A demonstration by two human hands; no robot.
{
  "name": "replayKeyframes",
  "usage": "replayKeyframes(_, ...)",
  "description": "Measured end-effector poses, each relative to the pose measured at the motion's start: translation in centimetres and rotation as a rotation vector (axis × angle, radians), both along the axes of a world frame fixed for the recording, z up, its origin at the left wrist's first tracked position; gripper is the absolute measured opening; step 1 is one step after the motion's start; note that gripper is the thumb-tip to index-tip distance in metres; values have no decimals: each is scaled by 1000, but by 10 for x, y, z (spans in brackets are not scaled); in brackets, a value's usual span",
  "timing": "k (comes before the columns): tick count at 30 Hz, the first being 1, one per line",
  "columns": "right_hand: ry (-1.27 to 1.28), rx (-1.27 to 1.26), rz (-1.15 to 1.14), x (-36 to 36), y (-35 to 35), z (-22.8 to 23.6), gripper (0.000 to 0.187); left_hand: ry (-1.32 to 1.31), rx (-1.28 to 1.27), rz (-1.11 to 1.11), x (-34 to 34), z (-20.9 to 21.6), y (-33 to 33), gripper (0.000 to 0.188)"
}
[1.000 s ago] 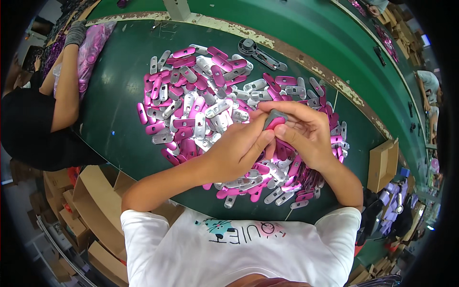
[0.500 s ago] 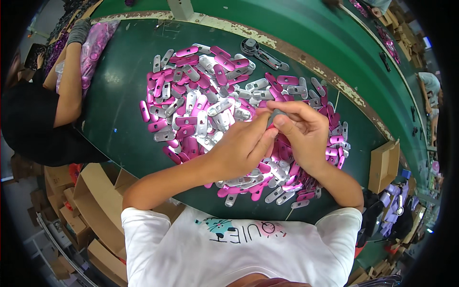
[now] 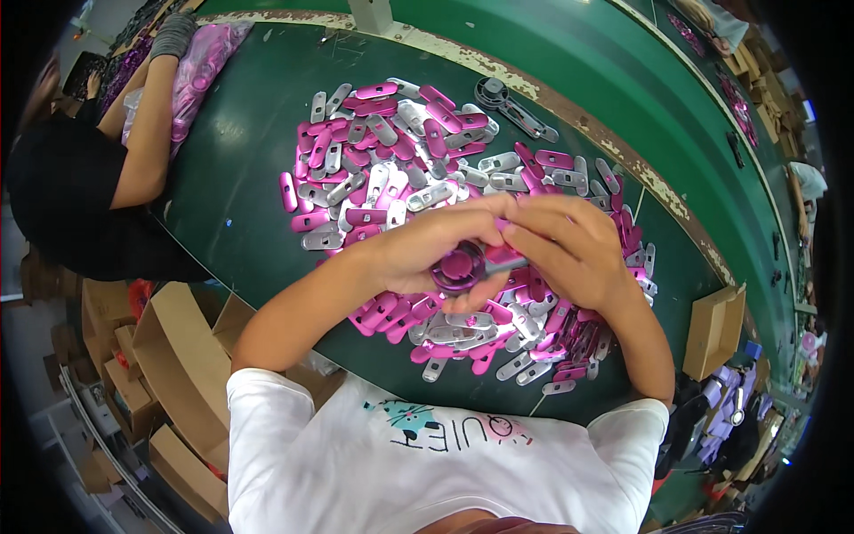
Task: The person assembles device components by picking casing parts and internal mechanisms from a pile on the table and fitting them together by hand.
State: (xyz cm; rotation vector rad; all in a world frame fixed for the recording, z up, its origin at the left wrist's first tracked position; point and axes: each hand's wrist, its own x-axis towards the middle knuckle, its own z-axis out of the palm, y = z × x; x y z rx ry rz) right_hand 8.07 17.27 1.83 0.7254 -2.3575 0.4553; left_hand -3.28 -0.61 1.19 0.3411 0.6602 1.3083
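My left hand is closed around a part with a round magenta face in a dark ring and a grey arm running right. My right hand meets it at the arm, fingertips pinched together beside my left fingers. A bit of pink shows between the fingertips; its shape is mostly hidden. Beneath and around both hands spreads a heap of oblong plates, glossy magenta ones and silver-grey ones, many with a small square hole.
A dark round-headed part with a long arm lies behind the heap. An open cardboard box stands at the right. At the left, another person's arm rests by a clear bag of purple parts. Large cartons stand at lower left.
The round magenta face and grey arm now show in my left hand, where only a small grey piece showed before. My right fingers have bent over. The whole view has shifted slightly.
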Motion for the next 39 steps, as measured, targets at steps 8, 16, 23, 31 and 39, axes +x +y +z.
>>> replayKeyframes(8, 114, -87, -231, 9, 8, -9, 37, 659, 202, 348, -8, 15, 0, 62)
replayKeyframes(16, -183, -317, -129, 10, -4, -7, 29, 1009, 59, 370, -2, 2, 2, 38)
replayKeyframes(23, -90, -207, -165, 10, -10, -9, 36, 833, 147, 379, 2, -6, 2, 40)
replayKeyframes(31, -69, -229, -130, 11, -8, -15, 36, 969, 208, 410, 2, -13, 4, 39)
replayKeyframes(39, -73, -280, -136, 12, -12, -10, 29, 1279, 429, 480, -4, -21, 8, 47)
